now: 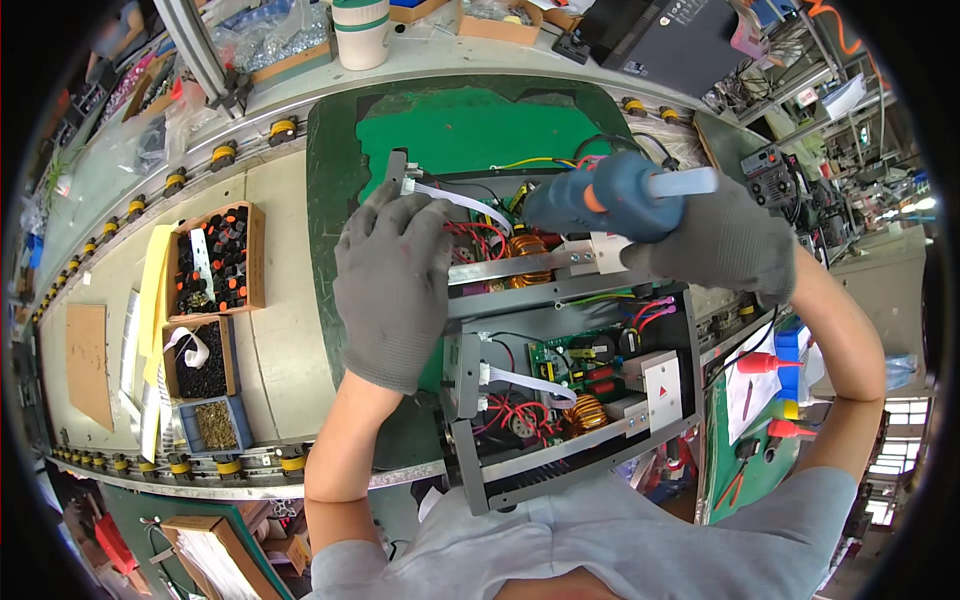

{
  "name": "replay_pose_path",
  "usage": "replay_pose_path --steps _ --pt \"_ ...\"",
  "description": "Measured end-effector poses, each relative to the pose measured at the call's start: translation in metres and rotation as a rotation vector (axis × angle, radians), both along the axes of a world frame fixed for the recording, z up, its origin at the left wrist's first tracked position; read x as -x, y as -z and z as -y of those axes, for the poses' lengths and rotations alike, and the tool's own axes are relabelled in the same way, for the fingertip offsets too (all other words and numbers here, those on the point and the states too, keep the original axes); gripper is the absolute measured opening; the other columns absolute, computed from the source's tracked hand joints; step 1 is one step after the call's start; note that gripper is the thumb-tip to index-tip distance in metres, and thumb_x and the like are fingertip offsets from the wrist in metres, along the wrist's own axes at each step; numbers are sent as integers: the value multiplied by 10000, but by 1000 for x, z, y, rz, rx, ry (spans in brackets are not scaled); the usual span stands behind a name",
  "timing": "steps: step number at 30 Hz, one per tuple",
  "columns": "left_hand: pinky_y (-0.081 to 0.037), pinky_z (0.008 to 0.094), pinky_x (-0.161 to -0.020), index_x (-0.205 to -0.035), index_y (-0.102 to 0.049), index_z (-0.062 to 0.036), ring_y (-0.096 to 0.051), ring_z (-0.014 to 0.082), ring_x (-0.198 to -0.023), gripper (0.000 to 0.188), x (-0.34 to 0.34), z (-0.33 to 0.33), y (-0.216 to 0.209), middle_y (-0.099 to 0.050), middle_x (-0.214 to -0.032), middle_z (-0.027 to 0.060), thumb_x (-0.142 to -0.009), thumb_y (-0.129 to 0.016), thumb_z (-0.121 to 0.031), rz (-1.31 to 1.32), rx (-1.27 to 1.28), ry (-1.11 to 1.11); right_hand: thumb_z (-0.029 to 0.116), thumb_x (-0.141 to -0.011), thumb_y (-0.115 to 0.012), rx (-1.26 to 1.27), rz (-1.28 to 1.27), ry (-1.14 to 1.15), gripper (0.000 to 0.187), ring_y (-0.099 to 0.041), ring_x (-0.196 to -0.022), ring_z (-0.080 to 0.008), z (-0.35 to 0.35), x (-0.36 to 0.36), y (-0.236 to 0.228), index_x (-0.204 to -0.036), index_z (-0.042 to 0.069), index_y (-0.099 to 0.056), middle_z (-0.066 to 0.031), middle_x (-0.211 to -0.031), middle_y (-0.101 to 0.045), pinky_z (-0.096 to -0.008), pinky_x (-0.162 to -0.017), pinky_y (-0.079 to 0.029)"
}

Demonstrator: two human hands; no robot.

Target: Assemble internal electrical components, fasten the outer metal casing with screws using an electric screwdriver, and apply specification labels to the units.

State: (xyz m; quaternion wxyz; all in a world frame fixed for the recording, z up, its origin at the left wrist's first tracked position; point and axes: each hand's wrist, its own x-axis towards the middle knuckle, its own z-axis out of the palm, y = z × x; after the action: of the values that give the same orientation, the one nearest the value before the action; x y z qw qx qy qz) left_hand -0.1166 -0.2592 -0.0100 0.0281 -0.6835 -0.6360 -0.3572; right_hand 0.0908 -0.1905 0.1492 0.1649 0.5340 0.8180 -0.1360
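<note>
My right hand point(722, 245), in a grey glove, grips a blue hot glue gun point(610, 197) with a pale glue stick point(682, 183) standing out of its rear end. The gun is over the far open metal chassis point(480, 180); its nozzle is hidden. My gloved left hand point(395, 280) lies on that chassis's left end, fingers bent over the end panel. Inside are red wires, a white ribbon cable point(462, 199) and a copper-wound coil point(530, 259). A second open chassis point(465, 375) stands nearer me, holding a green circuit board point(548, 362) and another coil point(586, 413).
A green mat point(335, 160) lies under the work. To the left are a box of black-and-orange parts point(258, 255), a box of black pieces point(233, 360) and a blue bin of small fasteners point(240, 425). Rollers line the bench edges. A lidded cup point(361, 45) stands at the back.
</note>
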Motion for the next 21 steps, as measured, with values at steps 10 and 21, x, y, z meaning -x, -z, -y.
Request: replay_pose_path --steps 10,21 --pt "-444 403 -862 -1001 -631 -120 -519 311 -1109 188 4 -10 9 -603 -1046 104 -844 -575 -206 -16 -79 7 135 -639 -823 58 -420 18 538 -612 -847 -129 104 -141 -31 -1111 14 -595 -69 -1021 -645 -280 -802 -498" --pt "-450 385 -887 -1017 -646 -146 -511 302 -1128 204 1 -9 15 -619 -1070 87 -870 -550 -249 -17 -64 -32 242 -634 -756 75 -180 47 296 -618 -665 -347 126 -88 -5 -828 52 -636 -143 -709 -629 -385 -595 -503"
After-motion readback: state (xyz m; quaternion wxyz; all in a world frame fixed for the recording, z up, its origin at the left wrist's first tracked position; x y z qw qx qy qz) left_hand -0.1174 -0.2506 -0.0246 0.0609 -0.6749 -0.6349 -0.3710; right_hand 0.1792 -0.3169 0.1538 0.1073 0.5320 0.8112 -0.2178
